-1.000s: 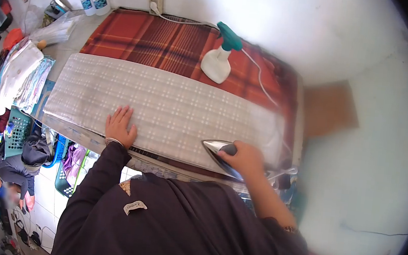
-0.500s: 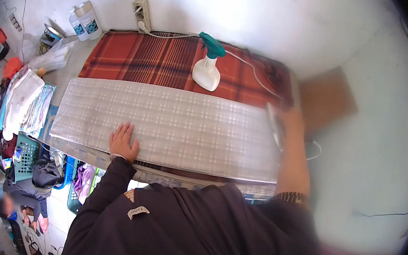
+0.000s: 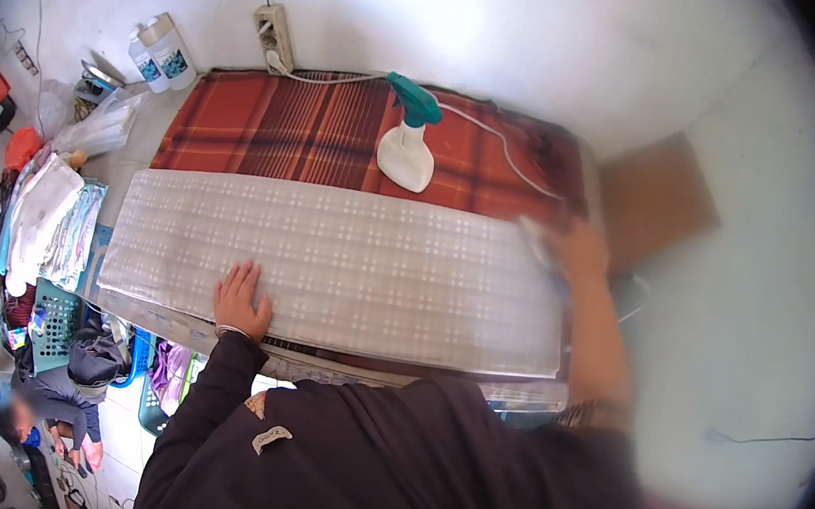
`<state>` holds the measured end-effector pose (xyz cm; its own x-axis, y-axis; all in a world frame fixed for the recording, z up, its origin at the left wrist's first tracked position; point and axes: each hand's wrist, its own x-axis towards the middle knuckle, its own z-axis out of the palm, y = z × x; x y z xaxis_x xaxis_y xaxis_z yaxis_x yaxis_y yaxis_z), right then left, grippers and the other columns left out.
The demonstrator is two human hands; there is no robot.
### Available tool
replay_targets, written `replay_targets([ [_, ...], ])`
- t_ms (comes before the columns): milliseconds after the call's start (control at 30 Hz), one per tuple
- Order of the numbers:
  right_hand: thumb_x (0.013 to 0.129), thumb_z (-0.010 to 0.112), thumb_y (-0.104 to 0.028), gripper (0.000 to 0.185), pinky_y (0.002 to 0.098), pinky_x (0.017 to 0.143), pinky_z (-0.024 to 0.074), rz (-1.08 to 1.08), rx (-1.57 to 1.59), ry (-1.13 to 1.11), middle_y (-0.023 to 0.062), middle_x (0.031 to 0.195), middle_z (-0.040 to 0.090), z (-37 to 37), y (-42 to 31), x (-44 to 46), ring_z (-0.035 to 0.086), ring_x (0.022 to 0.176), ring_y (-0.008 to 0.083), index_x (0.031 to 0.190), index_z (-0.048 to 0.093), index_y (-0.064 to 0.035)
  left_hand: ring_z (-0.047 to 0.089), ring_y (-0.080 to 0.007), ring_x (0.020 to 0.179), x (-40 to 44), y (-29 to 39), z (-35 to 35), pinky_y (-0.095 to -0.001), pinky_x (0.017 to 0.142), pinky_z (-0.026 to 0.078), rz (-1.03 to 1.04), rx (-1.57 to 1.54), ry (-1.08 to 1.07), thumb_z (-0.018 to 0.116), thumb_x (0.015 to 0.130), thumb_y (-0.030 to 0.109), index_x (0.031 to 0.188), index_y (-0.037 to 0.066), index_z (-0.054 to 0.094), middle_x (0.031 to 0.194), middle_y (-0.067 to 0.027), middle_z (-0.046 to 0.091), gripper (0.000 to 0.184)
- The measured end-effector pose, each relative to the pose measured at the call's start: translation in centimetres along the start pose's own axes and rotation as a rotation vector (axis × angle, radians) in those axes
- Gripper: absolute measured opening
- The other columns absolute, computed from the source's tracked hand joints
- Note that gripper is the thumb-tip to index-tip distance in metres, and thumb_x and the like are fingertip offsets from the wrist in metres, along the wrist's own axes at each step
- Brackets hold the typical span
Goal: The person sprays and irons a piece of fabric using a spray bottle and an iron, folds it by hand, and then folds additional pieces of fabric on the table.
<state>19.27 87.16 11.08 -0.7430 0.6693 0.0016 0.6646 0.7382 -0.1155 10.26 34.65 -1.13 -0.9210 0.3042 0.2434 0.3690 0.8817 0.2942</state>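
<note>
A long folded cloth, pale grey with a light check, lies across the table in front of me. My left hand rests flat on its near edge, left of the middle, fingers stretched out and holding nothing. At the cloth's far right end, my right hand is closed around a pale clothes iron. Motion blurs both, and the fingers partly cover the iron. Its white cord runs back over the table. Behind the cloth stands a white spray bottle with a green trigger head.
A red plaid cover lies under the cloth. The power strip hangs on the wall. Two plastic bottles stand back left, near stacked folded clothes. Lower left, a person sits beside baskets. Brown cardboard is at right.
My right hand and the iron have shifted slightly left, and the iron's tip points further left. My left hand stays flat on the cloth. The whole view has moved a little.
</note>
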Motion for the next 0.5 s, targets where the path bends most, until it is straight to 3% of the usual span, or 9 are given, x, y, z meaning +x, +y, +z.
replay_targets([
  [67, 0.068, 0.068, -0.050, 0.060, 0.0419, 0.085, 0.0466, -0.020, 0.024, -0.036, 0.0154, 0.112, 0.062, 0.1, 2.0, 5.0, 0.058, 0.104, 0.0314, 0.111, 0.062, -0.0088, 0.038, -0.0274, 0.130, 0.0, -0.1, 0.0, -0.0526, 0.106, 0.022, -0.005, 0.017, 0.010, 0.054, 0.074, 0.024, 0.127, 0.012, 0.051, 0.136, -0.0068, 0.047, 0.055],
  [133, 0.067, 0.071, -0.038, 0.052, 0.0419, 0.085, 0.0466, -0.294, -0.086, -0.190, 0.0131, 0.110, 0.063, 0.6, 3.3, 9.1, 0.059, 0.103, 0.0317, 0.109, 0.062, -0.0097, 0.037, -0.0274, 0.130, 0.0, -0.1, -0.1, -0.0526, 0.106, 0.022, -0.008, 0.006, -0.004, 0.055, 0.073, 0.024, 0.127, 0.013, 0.052, 0.136, -0.0068, 0.047, 0.055],
  [167, 0.064, 0.071, -0.028, 0.046, 0.0416, 0.084, 0.0473, -0.227, -0.144, -0.247, 0.0118, 0.106, 0.064, -2.1, 0.9, 8.2, 0.060, 0.100, 0.0323, 0.105, 0.062, -0.0104, 0.037, -0.0273, 0.130, 0.1, 0.0, -0.2, -0.0525, 0.106, 0.022, -0.023, 0.005, -0.015, 0.055, 0.073, 0.025, 0.127, 0.013, 0.052, 0.136, -0.0065, 0.047, 0.055],
  [200, 0.064, 0.071, -0.028, 0.046, 0.0416, 0.084, 0.0473, -0.237, -0.139, -0.240, 0.0118, 0.106, 0.064, -2.2, 0.5, 8.8, 0.060, 0.100, 0.0323, 0.105, 0.062, -0.0104, 0.037, -0.0273, 0.130, 0.3, 0.0, -0.3, -0.0525, 0.106, 0.022, -0.029, 0.010, -0.004, 0.055, 0.073, 0.025, 0.127, 0.013, 0.052, 0.136, -0.0065, 0.047, 0.055],
  [267, 0.064, 0.069, -0.020, 0.040, 0.0418, 0.081, 0.0482, -0.268, 0.014, 0.117, 0.0131, 0.105, 0.064, -2.5, 0.2, 10.1, 0.061, 0.097, 0.0323, 0.102, 0.062, -0.0101, 0.039, -0.0304, 0.128, 0.1, 0.1, -0.3, -0.0543, 0.105, 0.024, -0.009, -0.016, 0.007, 0.056, 0.072, 0.023, 0.125, 0.012, 0.053, 0.134, -0.0090, 0.048, 0.054],
  [333, 0.069, 0.067, -0.014, 0.034, 0.0437, 0.079, 0.0494, -0.354, 0.191, 0.162, 0.0121, 0.105, 0.063, -2.4, -0.4, 11.0, 0.062, 0.094, 0.0311, 0.102, 0.060, -0.0080, 0.039, -0.0301, 0.128, 0.0, 0.3, -0.4, -0.0541, 0.105, 0.024, -0.018, -0.018, 0.009, 0.056, 0.072, 0.023, 0.125, 0.012, 0.053, 0.134, -0.0087, 0.048, 0.054],
  [400, 0.076, 0.063, -0.005, 0.031, 0.0445, 0.078, 0.0522, -0.167, 1.001, -0.017, 0.0106, 0.102, 0.060, -1.9, -1.7, 11.2, 0.062, 0.092, 0.0285, 0.107, 0.056, -0.0064, 0.039, -0.0298, 0.128, 0.0, 0.3, -0.6, -0.0540, 0.105, 0.024, -0.018, -0.014, 0.013, 0.056, 0.072, 0.023, 0.125, 0.012, 0.053, 0.134, -0.0083, 0.048, 0.054],
  [433, 0.076, 0.063, -0.005, 0.031, 0.0445, 0.078, 0.0522, -0.175, 1.006, -0.020, 0.0106, 0.102, 0.060, -1.3, -2.5, 10.9, 0.062, 0.092, 0.0285, 0.107, 0.056, -0.0064, 0.038, -0.0283, 0.129, 0.0, 0.3, -0.5, -0.0532, 0.106, 0.022, -0.028, -0.012, -0.001, 0.056, 0.073, 0.024, 0.126, 0.013, 0.053, 0.135, -0.0069, 0.048, 0.054],
  [500, 0.081, 0.059, 0.000, 0.035, 0.0433, 0.078, 0.0548, 0.052, 1.467, -0.135, 0.0095, 0.103, 0.055, -0.3, -4.6, 9.2, 0.060, 0.095, 0.0266, 0.115, 0.048, -0.0051, 0.038, -0.0268, 0.129, 0.1, 0.4, -0.4, -0.0524, 0.107, 0.021, -0.042, -0.003, -0.006, 0.055, 0.073, 0.025, 0.126, 0.013, 0.053, 0.136, -0.0055, 0.047, 0.054],
])
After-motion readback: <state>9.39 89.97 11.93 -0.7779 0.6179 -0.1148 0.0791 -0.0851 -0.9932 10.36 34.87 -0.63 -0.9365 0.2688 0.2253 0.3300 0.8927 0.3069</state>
